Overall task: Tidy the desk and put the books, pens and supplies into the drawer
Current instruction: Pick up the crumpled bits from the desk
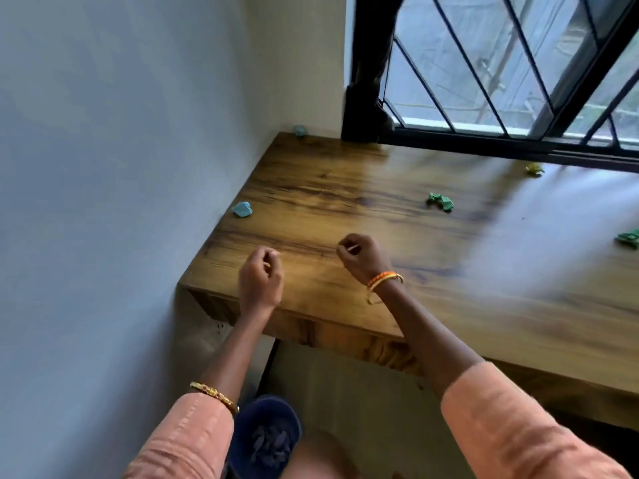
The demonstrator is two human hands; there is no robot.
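Wooden desk [345, 188] beneath a barred window carries only scattered crumpled paper scraps [440, 201]; no books, pens or drawer show. Left hand [261, 276] and right hand [363, 255] hover with curled fingers, seemingly empty though blurred. Risk: a sweeping hand scattering scraps floorward
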